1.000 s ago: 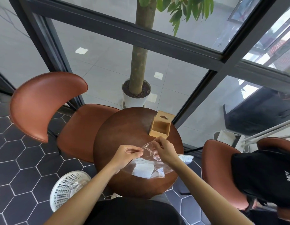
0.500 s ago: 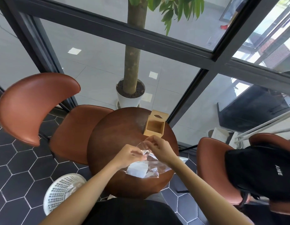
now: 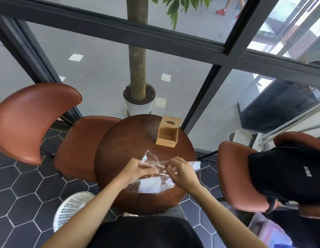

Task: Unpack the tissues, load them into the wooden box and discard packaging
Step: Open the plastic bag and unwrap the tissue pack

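Observation:
A clear plastic wrapper (image 3: 153, 162) with white tissues (image 3: 149, 185) inside lies at the near side of the round wooden table (image 3: 127, 140). My left hand (image 3: 136, 170) and my right hand (image 3: 182, 173) both pinch the wrapper's crumpled upper end, close together, just above the table. The wooden box (image 3: 167, 133) stands open and empty at the table's far right edge, well beyond my hands. Its lid with an oval slot leans up behind it.
A white perforated basket (image 3: 71, 208) stands on the hexagon-tiled floor at lower left. Brown chairs flank the table: one at left (image 3: 35, 120), one at right (image 3: 236, 176) with a black bag (image 3: 290, 174). A potted tree (image 3: 138, 97) stands behind the glass wall.
My hands have drawn closer together on the wrapper's top, and its loose end now sticks up to the left. The camera tilted a little; the box stayed put.

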